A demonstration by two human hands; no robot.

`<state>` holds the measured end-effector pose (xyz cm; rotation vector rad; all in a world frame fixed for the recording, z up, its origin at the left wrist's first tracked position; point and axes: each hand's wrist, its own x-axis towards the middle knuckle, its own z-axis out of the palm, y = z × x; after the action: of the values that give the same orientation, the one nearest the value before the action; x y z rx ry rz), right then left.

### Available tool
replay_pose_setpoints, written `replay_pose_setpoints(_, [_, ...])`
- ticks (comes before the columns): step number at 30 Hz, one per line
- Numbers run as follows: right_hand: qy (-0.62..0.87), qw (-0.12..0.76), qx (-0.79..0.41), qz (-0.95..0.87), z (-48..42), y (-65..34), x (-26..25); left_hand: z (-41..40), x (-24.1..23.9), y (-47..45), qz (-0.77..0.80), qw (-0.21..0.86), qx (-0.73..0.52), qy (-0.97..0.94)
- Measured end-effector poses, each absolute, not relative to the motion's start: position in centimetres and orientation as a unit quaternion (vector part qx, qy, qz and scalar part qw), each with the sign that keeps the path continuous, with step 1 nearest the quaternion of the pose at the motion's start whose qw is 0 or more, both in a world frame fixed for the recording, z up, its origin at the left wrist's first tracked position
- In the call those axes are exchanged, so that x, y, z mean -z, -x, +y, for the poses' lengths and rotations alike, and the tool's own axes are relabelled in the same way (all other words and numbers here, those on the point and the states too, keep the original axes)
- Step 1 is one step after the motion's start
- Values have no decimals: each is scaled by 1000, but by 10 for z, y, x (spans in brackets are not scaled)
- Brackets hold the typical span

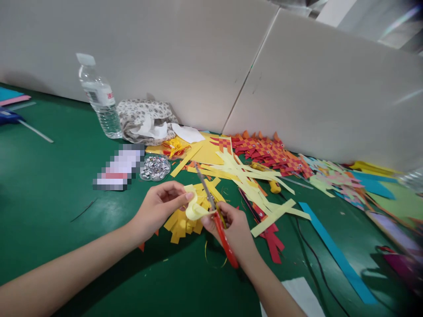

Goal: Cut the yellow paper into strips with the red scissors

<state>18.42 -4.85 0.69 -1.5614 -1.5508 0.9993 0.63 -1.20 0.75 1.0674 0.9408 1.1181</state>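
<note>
My left hand (165, 204) pinches a curled pale yellow paper strip (195, 212) between thumb and fingers. In my right hand (236, 224) is a pair of scissors (224, 240) with red handles, the blades pointing up and away. The strip's other end reaches the right thumb; whether that thumb grips it I cannot tell. Below and behind both hands lies a heap of short yellow paper pieces (180, 226). Longer pale yellow strips (254, 185) are strewn to the right, partly over red paper strips (272, 240).
A water bottle (99, 99) and a patterned cloth pouch (145, 116) stand by the grey partition. A bag of googly eyes (155, 168) lies left of centre. Woven red-orange paper fish (264, 152) are piled at the back. A blue strip (337, 251) and a dark cable (315, 255) lie right.
</note>
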Motion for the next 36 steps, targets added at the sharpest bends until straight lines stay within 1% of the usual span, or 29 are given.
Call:
replay_pose_setpoints(5, [574,462,-491,-466,-46,-185,-15,-9,-5,-7,445,607,-465,-466])
replay_pose_setpoints(7, [545,485,-525,-438,-45,-184,-18,-8,-3,-7,455,605,-454,-470])
replay_pose_setpoints(11, [527,456,-590,-408,-43,-182,-17,-7,-2,-8,468,603,-433,-479])
replay_pose_setpoints(14, [524,435,-609,-407,-44,-181,-15,-6,-2,-9,472,605,-429,-477])
replay_pose_setpoints(20, [525,415,-616,-415,-45,-182,-14,-6,2,-7,472,617,-425,-465])
replay_pose_setpoints(27, [514,442,-615,-403,-42,-183,-10,-7,1,-8,452,661,-395,-451])
replay_pose_setpoints(30, [514,441,-614,-404,-42,-183,-10,-9,-1,-9,457,660,-387,-453])
replay_pose_setpoints(36, [534,390,-596,-456,-45,-180,-17,-8,1,-8,469,650,-396,-447])
